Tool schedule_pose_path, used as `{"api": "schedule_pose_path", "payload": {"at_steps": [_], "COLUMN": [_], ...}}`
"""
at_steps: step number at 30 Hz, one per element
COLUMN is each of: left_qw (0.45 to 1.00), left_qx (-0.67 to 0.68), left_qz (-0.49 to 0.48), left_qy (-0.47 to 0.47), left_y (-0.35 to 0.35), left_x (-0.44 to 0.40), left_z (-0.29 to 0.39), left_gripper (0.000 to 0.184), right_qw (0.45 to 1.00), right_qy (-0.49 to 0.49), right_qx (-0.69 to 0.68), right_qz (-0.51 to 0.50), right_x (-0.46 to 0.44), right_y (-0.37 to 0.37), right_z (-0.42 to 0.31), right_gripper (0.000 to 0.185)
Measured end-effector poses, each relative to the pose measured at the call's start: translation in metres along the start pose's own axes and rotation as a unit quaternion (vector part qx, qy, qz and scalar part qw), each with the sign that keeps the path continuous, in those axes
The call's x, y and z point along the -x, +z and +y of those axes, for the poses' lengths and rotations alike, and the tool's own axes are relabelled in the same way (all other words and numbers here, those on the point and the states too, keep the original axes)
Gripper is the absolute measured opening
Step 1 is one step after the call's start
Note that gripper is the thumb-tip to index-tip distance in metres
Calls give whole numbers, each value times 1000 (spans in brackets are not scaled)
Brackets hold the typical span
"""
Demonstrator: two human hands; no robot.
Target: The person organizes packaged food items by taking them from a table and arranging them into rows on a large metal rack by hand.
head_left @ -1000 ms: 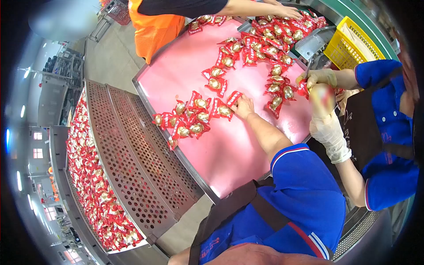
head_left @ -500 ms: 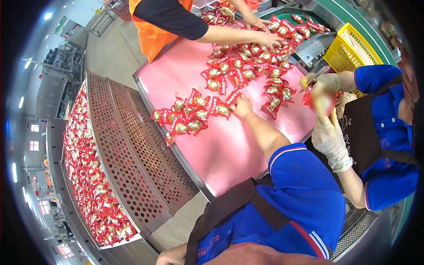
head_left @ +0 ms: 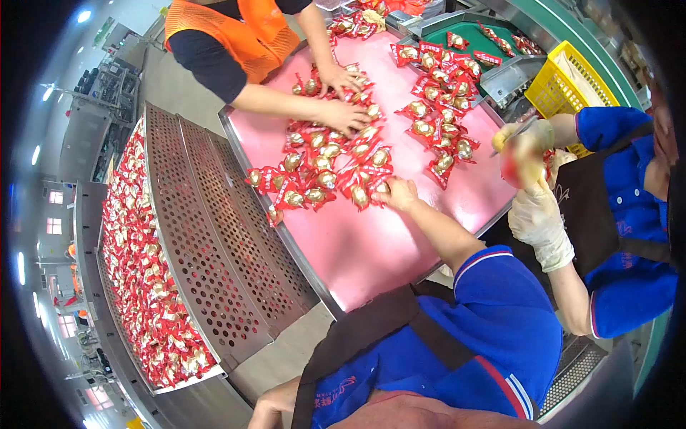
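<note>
My right hand [head_left: 398, 194] reaches over the pink table [head_left: 357, 257], its fingers stretched out against the near edge of a heap of red-and-gold wrapped packets [head_left: 325, 163]. The fingertips touch the nearest packet [head_left: 360, 194]; no packet is lifted. Low at the left edge of my body, my left hand [head_left: 271, 409] shows only in part, away from the table, with its fingers hidden. Across the table, a person in an orange vest has both hands [head_left: 343, 114] spread on the same heap. A second group of packets [head_left: 443, 114] lies to the right.
At left, a perforated metal bin wall [head_left: 207, 243] borders a mass of similar packets [head_left: 146, 264]. On the right, a co-worker's gloved hands [head_left: 536, 214] hold a blurred red-and-white thing and a metal tool. Behind them are a yellow basket [head_left: 564, 82] and a green conveyor [head_left: 436, 36].
The person in the orange vest has swept many packets leftward, joining them to the smaller left group. My right hand has shifted slightly right and nearer to me.
</note>
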State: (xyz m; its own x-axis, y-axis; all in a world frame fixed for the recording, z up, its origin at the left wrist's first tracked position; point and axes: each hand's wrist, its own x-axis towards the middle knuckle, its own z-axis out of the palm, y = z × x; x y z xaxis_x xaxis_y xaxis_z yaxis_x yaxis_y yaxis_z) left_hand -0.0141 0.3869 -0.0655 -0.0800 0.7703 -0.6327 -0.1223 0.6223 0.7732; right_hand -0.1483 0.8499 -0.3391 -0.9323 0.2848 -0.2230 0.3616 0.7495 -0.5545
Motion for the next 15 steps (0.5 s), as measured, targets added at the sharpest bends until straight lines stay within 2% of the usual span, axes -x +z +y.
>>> {"api": "schedule_pose_path", "payload": {"at_steps": [3,4,7,12,14,15], "left_qw": [998,998,999,995,996,999], "left_qx": [-30,-31,-12,28,17,-10], "left_qz": [-55,-55,-4,95,82,39], "left_qy": [17,23,31,18,11,10], "left_y": [-1,-2,-1,-1,-1,-3], "left_x": [9,9,-1,-14,-13,-6], "left_z": [-4,-2,1,11,7,-4], "left_gripper": [47,47,48,49,50,51], "right_qw": [998,998,995,995,991,991], "right_qy": [38,50,36,48,75,79], "right_qx": [-23,-42,-97,-55,-10,-5], "right_qz": [-34,-15,6,-67,-114,-109], "right_x": [25,31,39,57,63,64], "right_y": [-5,-4,10,-1,-12,-10], "right_z": [0,1,10,-3,-11,-10], "right_gripper": [56,50,48,49,52,52]}}
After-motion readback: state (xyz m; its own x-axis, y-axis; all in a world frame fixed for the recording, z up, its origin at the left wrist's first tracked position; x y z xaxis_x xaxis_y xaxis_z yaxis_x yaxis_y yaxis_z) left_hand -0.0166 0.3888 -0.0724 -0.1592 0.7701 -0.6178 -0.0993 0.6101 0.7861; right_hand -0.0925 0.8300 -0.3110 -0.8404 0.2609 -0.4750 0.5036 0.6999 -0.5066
